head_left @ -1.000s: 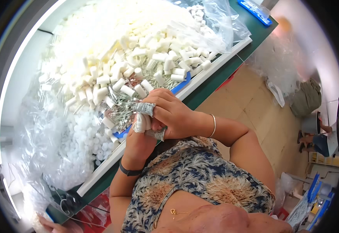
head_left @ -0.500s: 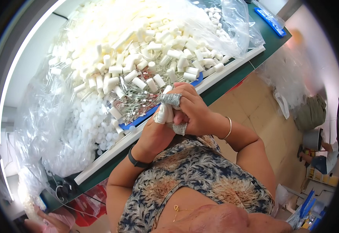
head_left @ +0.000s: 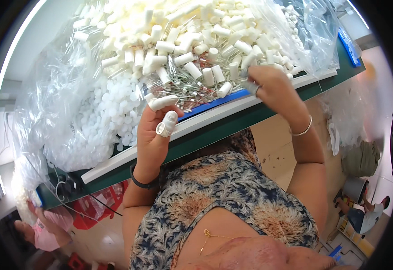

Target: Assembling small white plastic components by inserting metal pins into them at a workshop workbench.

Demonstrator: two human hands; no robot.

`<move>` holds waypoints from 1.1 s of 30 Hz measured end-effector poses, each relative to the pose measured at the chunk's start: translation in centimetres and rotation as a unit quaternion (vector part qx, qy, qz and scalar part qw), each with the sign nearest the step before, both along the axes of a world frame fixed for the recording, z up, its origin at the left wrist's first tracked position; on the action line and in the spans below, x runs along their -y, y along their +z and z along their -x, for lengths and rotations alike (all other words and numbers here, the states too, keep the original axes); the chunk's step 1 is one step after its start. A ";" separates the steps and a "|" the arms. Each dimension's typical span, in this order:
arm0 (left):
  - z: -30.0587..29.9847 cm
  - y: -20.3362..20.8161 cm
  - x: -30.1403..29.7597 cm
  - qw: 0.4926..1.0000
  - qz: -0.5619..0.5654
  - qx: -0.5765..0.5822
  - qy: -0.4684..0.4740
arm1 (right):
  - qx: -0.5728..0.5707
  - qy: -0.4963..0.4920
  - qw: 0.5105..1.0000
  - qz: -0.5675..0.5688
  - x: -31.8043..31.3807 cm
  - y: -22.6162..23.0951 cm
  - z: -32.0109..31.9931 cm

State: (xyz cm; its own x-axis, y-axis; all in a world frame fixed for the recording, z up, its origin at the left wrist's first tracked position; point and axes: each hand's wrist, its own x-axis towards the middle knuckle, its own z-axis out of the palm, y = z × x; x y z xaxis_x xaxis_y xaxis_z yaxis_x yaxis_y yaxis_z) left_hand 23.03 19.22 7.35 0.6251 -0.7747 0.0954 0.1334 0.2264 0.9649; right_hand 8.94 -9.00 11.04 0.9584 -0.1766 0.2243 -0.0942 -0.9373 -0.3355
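Observation:
A heap of white foam-like cylinders (head_left: 193, 70) with thin metal stems lies in front of me. Loose metal pins (head_left: 185, 92) are piled at its near side, behind a blue tray rim (head_left: 214, 104). Small translucent white caps (head_left: 109, 108) are heaped to the left. My left hand (head_left: 155, 130) is raised at the tray's near left corner, thumb and index finger apart, both in white finger covers. Nothing shows between them. At the heap's right side, my right hand (head_left: 273, 90), grey wraps on its fingers, reaches to the cylinders; its fingertips are blurred and partly hidden.
A white raised strip (head_left: 223, 113) runs along the edge of the green table (head_left: 340, 80). Clear plastic bags (head_left: 66, 117) lie at the left and far right. A red crate (head_left: 95, 204) stands below the table. Other people sit at the lower left (head_left: 48, 231) and lower right (head_left: 363, 217).
My hands were together at the tray's near edge, fingers closed in front of me. They have parted: the right has moved out to the heap's right side, the left slightly left, its fingers opened.

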 end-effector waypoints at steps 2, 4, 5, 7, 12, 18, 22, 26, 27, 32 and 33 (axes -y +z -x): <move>-0.4 -0.1 -0.5 0.998 -0.018 0.042 0.036 | -0.020 0.008 0.999 0.039 -1.5 -1.1 0.5; -0.2 0.1 -0.6 0.996 -0.022 0.056 0.059 | -0.006 0.022 0.998 0.055 -1.5 -1.5 0.1; 0.0 0.0 -0.7 0.994 -0.044 0.067 0.068 | 0.011 0.029 0.997 0.076 -1.4 -1.8 -0.1; 0.0 -0.2 -0.7 0.990 -0.062 0.085 0.099 | 0.018 0.034 0.997 0.071 -1.3 -2.1 -0.9; -1.2 -0.4 -1.4 0.951 -0.146 0.243 0.125 | 0.003 0.042 0.992 0.123 -1.6 -2.3 -1.6; -2.9 0.1 -1.5 0.841 -0.190 0.486 0.145 | 0.031 0.086 0.984 0.153 -0.3 -3.0 -1.9; -2.6 0.7 -1.9 0.815 -0.209 0.523 0.138 | 0.072 0.096 0.983 0.136 0.3 -2.7 -2.0; -2.8 0.4 -0.9 0.812 -0.188 0.535 0.136 | 0.120 0.061 0.990 0.030 1.4 -3.9 -1.9; -3.2 0.2 -0.3 0.790 -0.177 0.573 0.124 | 0.121 0.061 0.990 0.029 1.5 -4.1 -2.1; -4.4 1.4 2.6 0.700 -0.148 0.698 0.028 | 0.135 0.016 0.988 -0.078 1.3 -4.6 -2.6; -4.5 1.5 3.1 0.676 -0.166 0.718 0.007 | 0.136 0.014 0.988 -0.077 1.0 -4.6 -2.7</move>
